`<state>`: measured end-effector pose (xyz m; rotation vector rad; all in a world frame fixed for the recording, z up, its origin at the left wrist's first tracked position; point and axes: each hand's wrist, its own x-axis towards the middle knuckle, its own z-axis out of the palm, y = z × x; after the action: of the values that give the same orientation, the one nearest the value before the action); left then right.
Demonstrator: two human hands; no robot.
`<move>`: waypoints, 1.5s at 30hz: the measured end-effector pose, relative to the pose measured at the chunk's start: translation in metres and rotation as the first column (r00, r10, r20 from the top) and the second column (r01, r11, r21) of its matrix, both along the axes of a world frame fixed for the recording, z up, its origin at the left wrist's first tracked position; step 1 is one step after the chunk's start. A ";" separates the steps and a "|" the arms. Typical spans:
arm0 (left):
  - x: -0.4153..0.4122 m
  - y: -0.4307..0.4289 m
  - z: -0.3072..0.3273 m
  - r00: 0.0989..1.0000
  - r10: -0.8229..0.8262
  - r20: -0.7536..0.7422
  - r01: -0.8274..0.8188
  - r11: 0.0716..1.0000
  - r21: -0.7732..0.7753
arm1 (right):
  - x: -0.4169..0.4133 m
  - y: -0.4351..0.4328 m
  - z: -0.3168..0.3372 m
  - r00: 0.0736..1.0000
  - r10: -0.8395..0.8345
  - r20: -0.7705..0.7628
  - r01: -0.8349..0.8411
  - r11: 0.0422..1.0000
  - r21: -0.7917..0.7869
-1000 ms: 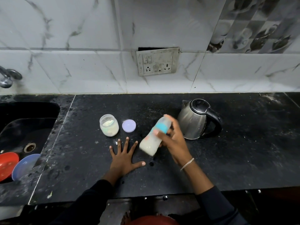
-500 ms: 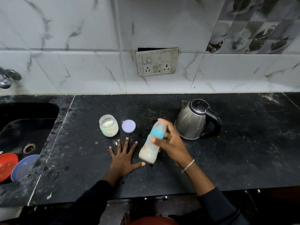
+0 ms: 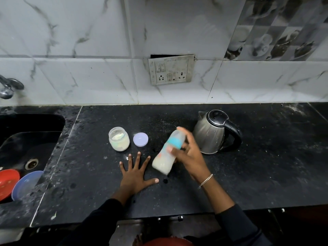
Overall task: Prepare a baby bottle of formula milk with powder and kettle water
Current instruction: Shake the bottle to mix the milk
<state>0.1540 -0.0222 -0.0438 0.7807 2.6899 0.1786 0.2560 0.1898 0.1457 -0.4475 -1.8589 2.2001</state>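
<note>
My right hand grips a baby bottle with a blue collar and white milk in its lower part. The bottle is tilted, top toward the kettle, and blurred, just above the black counter. Flat on the counter, with fingers spread, lies my left hand, just left of the bottle. An open jar of formula powder stands behind it, with its lilac lid lying beside it. The steel kettle with a black handle stands right of the bottle.
A black sink at the left holds a red bowl and a blue bowl. A tap juts from the tiled wall. A socket plate sits on the wall behind the counter.
The bottle in my right hand has swung between a steeper and a more tilted angle, moving slightly up and right now. My left hand has stayed flat on the counter.
</note>
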 end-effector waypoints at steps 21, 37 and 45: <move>-0.001 0.000 -0.003 1.000 -0.014 -0.006 0.014 1.000 -0.006 | 0.009 -0.012 -0.008 0.998 0.063 0.017 -0.064 0.994 0.085; 0.000 0.002 0.002 1.000 -0.010 0.012 0.010 1.000 -0.017 | 0.005 -0.004 -0.004 0.997 -0.074 0.013 0.074 0.997 -0.004; -0.001 0.002 -0.002 1.000 -0.009 0.025 0.009 1.000 -0.012 | 0.005 -0.004 -0.005 0.991 -0.132 0.019 0.132 0.991 -0.022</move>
<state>0.1534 -0.0199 -0.0459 0.7813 2.6611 0.1683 0.2608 0.1857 0.1411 -0.5787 -1.7601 2.1393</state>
